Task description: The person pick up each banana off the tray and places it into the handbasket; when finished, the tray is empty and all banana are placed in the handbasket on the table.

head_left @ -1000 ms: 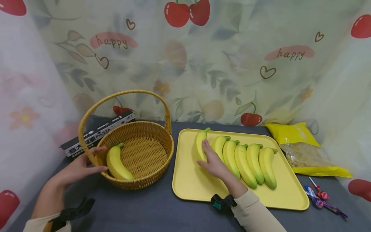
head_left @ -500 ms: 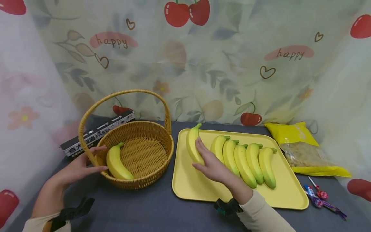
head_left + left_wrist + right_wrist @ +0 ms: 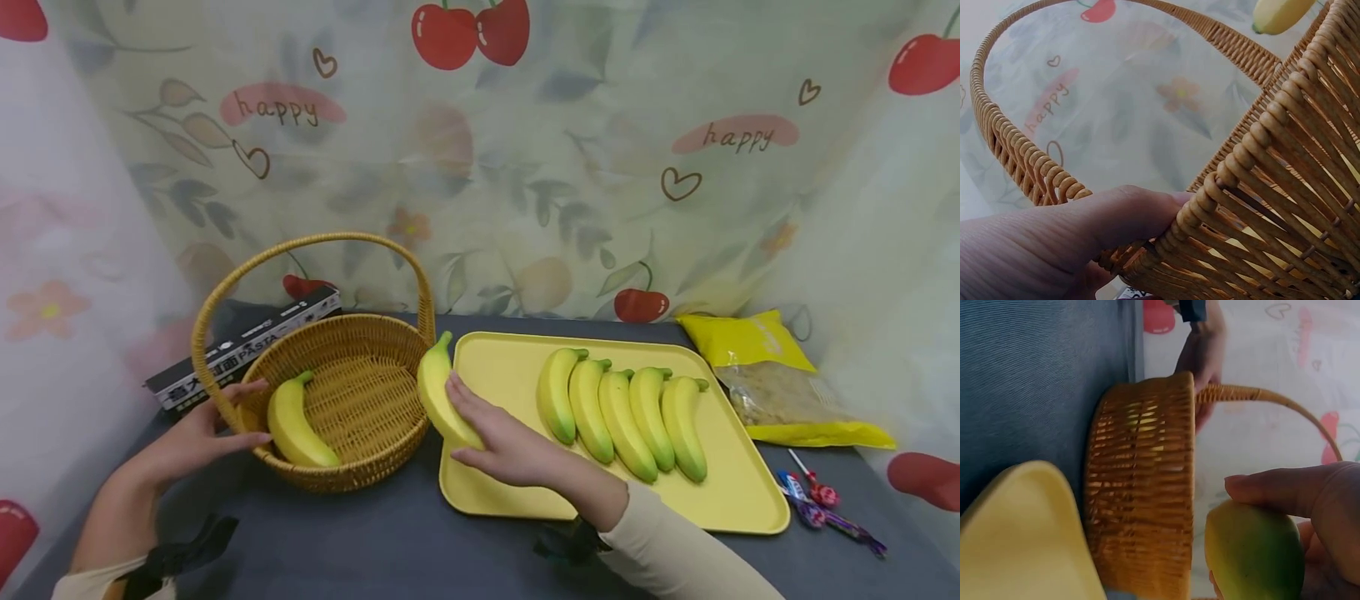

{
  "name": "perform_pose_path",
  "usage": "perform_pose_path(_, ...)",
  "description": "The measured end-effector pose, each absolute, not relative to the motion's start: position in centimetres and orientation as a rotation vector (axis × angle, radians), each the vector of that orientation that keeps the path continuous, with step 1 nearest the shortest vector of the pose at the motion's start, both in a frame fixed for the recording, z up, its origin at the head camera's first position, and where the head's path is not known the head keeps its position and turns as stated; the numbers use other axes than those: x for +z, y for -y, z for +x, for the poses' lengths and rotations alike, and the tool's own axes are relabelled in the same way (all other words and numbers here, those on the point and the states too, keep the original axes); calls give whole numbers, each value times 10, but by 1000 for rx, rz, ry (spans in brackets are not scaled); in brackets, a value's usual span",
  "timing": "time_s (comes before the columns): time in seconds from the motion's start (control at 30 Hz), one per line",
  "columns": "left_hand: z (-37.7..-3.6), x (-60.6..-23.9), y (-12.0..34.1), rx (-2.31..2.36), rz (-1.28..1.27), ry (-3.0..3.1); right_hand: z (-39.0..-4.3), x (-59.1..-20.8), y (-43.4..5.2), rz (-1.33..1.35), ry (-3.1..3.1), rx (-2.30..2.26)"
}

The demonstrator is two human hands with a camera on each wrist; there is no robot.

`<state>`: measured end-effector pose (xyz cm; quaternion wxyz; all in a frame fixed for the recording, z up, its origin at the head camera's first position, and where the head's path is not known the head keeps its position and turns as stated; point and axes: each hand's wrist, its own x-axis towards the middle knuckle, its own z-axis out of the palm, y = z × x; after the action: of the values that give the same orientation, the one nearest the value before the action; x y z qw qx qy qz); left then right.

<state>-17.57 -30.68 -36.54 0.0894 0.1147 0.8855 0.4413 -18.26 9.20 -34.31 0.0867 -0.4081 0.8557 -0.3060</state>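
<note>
My right hand [image 3: 504, 442] holds a banana [image 3: 441, 392] in the air between the tray's left side and the basket's right rim. In the right wrist view the thumb lies against the green-tipped end of this banana [image 3: 1254, 550]. My left hand [image 3: 198, 437] grips the left rim of the wicker basket [image 3: 367, 475], by the foot of its handle; in the left wrist view the thumb [image 3: 1129, 215] presses on the woven rim. One banana [image 3: 296, 425] lies inside the basket, at its left. Several bananas [image 3: 617, 421] lie side by side on the yellow tray [image 3: 495, 492].
Behind the basket lies a black pasta box [image 3: 247, 346]. A yellow bag of dry food [image 3: 780, 392] stands beyond the tray's right edge, with wrapped lollipops [image 3: 825, 508] in front of it. A printed curtain [image 3: 510, 183] closes off the back and sides.
My right hand has lifted the leftmost banana off the tray and carried it left to the basket's edge. The left hand has kept its grip on the basket. The head view has shifted slightly.
</note>
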Motion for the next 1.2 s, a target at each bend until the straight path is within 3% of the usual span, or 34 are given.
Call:
perform_pose_path(0.53, -173, -363, 308, 1299, 337, -2651, -214, -309, 0, -1342, -2329, -592)
perform_pose_path(0.9, -176, -364, 308, 1283, 330, -2647, -269, -330, 49, -1195, -2308, -483)
perform_pose_path(1.2, -175, -365, 308, 1303, 348, -2638, -272, -340, 76, -1050, -2226, -545)
